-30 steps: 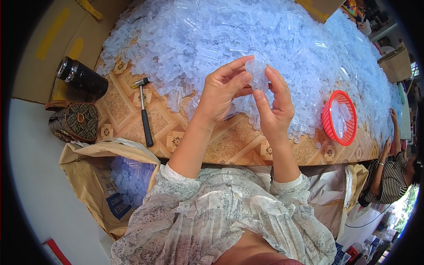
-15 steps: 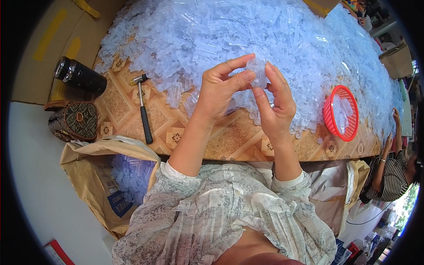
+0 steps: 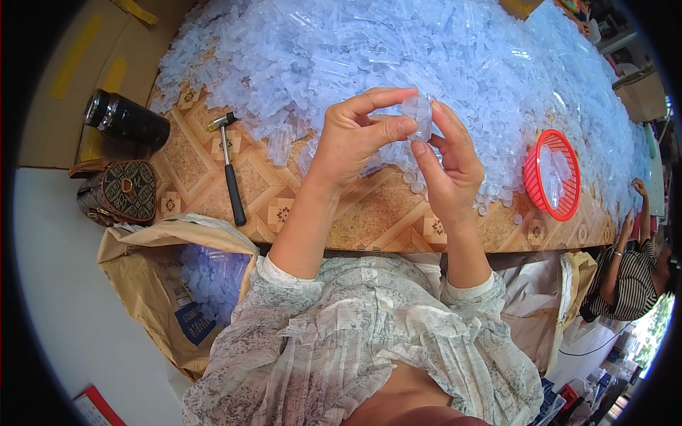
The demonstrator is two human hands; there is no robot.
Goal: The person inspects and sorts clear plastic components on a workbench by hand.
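Between my two hands is a small clear plastic piece point(image 3: 418, 112), held up over the near edge of a big heap of clear plastic pieces point(image 3: 398, 50). The thumb and fingers of my left hand point(image 3: 348, 135) pinch its left side. From the other side, the thumb and forefinger of my right hand point(image 3: 455, 156) grip it too. Its exact shape is hard to make out against the heap. Small round clear caps point(image 3: 490, 192) lie loose on the patterned table point(image 3: 369, 213), just beyond my right wrist.
A red basket point(image 3: 533, 174) with clear pieces stands at right. To the left lie a hammer point(image 3: 229, 170), a black flask point(image 3: 128, 122) and a patterned pouch point(image 3: 124, 193). Open paper sacks point(image 3: 135, 284) hang below the table edge. A co-worker in a striped top point(image 3: 629, 287) reaches toward the heap.
The clear piece has turned slightly, showing a rounder face. My right hand has shifted a little to the right. The whole view has moved slightly.
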